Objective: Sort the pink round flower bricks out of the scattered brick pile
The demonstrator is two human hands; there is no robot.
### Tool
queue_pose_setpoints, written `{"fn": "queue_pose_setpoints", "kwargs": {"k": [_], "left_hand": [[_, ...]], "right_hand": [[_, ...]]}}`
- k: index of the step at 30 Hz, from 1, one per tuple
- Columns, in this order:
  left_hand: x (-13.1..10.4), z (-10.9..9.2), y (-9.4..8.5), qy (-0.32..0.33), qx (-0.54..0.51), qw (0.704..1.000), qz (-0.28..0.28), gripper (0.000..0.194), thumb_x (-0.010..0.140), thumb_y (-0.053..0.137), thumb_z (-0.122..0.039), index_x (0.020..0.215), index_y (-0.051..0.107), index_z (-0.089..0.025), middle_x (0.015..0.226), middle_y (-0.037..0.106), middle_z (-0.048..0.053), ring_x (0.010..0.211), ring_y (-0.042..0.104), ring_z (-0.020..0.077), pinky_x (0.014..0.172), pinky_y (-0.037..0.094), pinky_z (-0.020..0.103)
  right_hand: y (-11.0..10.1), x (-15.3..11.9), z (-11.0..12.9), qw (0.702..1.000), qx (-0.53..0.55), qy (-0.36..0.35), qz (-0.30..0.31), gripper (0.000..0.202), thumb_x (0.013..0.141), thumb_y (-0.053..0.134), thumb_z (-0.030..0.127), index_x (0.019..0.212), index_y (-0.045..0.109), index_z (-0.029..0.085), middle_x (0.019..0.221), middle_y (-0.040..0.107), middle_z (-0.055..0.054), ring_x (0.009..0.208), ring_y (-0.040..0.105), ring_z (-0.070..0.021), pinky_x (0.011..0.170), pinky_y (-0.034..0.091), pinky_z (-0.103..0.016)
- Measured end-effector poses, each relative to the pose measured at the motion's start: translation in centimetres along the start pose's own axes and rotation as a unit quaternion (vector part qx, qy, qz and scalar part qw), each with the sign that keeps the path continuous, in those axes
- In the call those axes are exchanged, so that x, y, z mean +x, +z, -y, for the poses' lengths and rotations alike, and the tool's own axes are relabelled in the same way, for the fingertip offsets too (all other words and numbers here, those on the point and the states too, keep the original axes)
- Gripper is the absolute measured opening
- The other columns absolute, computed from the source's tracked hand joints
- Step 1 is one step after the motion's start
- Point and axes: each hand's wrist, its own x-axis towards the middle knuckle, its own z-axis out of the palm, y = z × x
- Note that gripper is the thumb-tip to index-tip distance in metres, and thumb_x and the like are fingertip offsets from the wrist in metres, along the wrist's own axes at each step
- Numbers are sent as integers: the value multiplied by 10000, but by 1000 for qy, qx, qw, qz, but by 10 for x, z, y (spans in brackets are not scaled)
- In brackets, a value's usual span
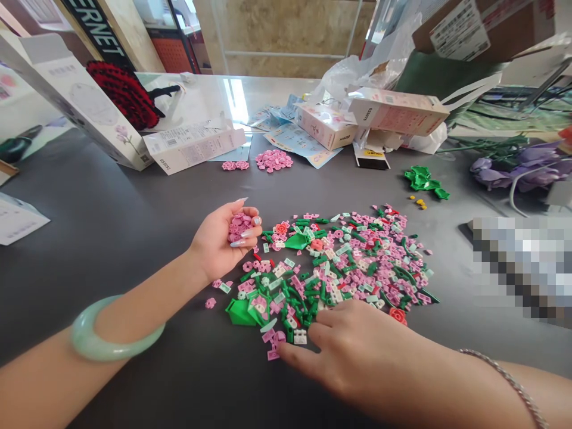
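Observation:
My left hand (221,241) is cupped, palm up, with its fingers curled around a handful of small pink building-block pieces (240,227). A loose pile of building-block pieces (357,262) in pink, green, white and red lies on the dark table. Over the near edge of this pile, my right hand (348,345) is palm down with its digits apart. One extended digit touches some pink pieces (273,344) at the pile's lower left. Its other fingertips reach among the pieces and are partly hidden. Green leaf-shaped parts (241,312) lie left of it.
Behind my left hand sit a heap of round pink pieces (274,160) and a smaller pink group (235,165). Green parts (422,180) and yellow bits (420,204) are at right. Opened boxes (196,143), a paper sheet (304,146) and purple flowers (518,167) stand farther out.

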Motion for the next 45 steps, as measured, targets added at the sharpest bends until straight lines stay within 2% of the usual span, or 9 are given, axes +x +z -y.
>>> {"fn": "queue_pose_setpoints", "kwargs": {"k": [8, 16, 26, 35, 38, 41, 45], "left_hand": [[-1, -1, 0, -1, -1, 1000, 2, 464, 978, 276, -182, 584, 511, -121, 467, 428, -10, 327, 371, 37, 285, 266, 126], [0, -2, -1, 1, -3, 1000, -3, 455, 981, 274, -184, 592, 504, -127, 479, 442, -8, 326, 366, 38, 279, 263, 127], [1, -4, -3, 10, -9, 1000, -11, 437, 977, 283, -179, 603, 503, -129, 500, 458, 0, 330, 374, 41, 277, 256, 129], [3, -5, -2, 7, -16, 1000, -17, 415, 973, 290, -182, 616, 496, -145, 480, 443, -4, 328, 362, 49, 275, 257, 133], [2, -5, -2, 3, -19, 1000, -17, 392, 967, 301, -177, 628, 496, -152, 489, 450, -1, 331, 368, 56, 274, 264, 141], [0, -5, -1, 4, -22, 1000, -16, 378, 961, 306, -170, 633, 492, -158, 495, 452, -1, 334, 370, 59, 275, 268, 144], [-1, -4, 0, 8, -24, 1000, -16, 372, 959, 302, -159, 637, 485, -161, 504, 457, -1, 333, 368, 57, 276, 267, 145]], "right_hand": [[5, -2, 2, 999, -19, 16, -40, 299, 818, 587, 81, 1116, 590, 105, 594, 581, 12, 460, 457, -147, 423, 151, -324], [7, 1, -1, 997, -29, 32, -60, 268, 760, 624, 73, 1027, 616, 97, 572, 569, 15, 436, 453, -147, 411, 129, -334], [3, 1, 1, 998, -28, 29, -54, 275, 763, 612, 72, 1034, 606, 113, 571, 562, 23, 443, 454, -146, 418, 126, -335], [9, 0, 5, 1000, -19, 14, -20, 276, 829, 577, 94, 1106, 578, 94, 589, 585, -3, 478, 489, -152, 419, 150, -320], [4, 0, 7, 1000, 14, 10, 17, 300, 840, 561, 91, 1139, 583, 88, 614, 606, -10, 492, 520, -162, 404, 184, -322], [-10, -8, 3, 998, 42, 27, 34, 396, 841, 572, 75, 1231, 545, 140, 634, 615, 18, 491, 529, -149, 407, 218, -309], [-32, -38, -25, 987, 78, 137, 9, 409, 823, 577, 32, 1171, 598, 244, 703, 651, 44, 552, 574, -108, 478, 308, -256]]}}
